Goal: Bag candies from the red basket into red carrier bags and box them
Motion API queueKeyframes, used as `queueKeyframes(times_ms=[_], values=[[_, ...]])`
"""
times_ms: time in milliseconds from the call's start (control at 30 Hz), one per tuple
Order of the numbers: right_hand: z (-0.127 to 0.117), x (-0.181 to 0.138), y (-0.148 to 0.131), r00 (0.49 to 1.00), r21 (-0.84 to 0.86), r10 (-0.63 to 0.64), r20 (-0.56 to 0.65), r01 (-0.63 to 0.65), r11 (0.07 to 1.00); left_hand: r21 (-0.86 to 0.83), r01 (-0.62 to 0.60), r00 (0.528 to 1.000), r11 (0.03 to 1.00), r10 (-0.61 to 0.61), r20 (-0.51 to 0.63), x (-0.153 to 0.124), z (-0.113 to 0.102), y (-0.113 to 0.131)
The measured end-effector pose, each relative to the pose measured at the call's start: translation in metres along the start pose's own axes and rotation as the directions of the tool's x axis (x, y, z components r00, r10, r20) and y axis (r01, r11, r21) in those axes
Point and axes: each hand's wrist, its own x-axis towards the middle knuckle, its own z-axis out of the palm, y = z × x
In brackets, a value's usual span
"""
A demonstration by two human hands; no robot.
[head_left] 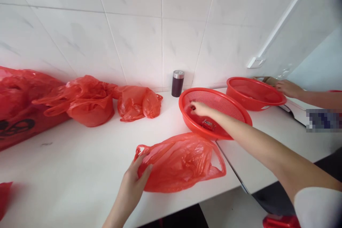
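My left hand (133, 176) grips the left side of a red plastic bag (181, 164) that lies spread on the white table, its mouth partly open. Behind the bag stands a red mesh basket (215, 96). Inside it, my right hand (200, 109) is closed near the left wall, fingertips pinched together. Something small and dark shows at those fingertips, too small to name. A few small dark wrapped packets (208, 124) lie on the basket's bottom, below my right wrist.
A dark tumbler (177, 84) stands by the tiled wall. Filled red bags (91, 105) and a knotted red bag (137, 103) line the back left. At right, another person's hand (288, 88) is at a second red basket (251, 96). A seam (232, 167) divides the tables.
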Motion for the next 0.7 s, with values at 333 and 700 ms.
queueKeyframes(times_ms=[333,700], values=[[0.003,-0.134,-0.09,0.814,0.34,-0.441,0.377,0.321,0.884,-0.084,0.075,0.993,0.994,-0.067,0.094,0.02,0.007,0.008],[-0.028,-0.07,0.002,0.998,0.029,-0.058,0.019,0.058,0.998,0.179,-0.064,0.995,0.982,0.078,-0.068,0.006,0.01,0.007]])
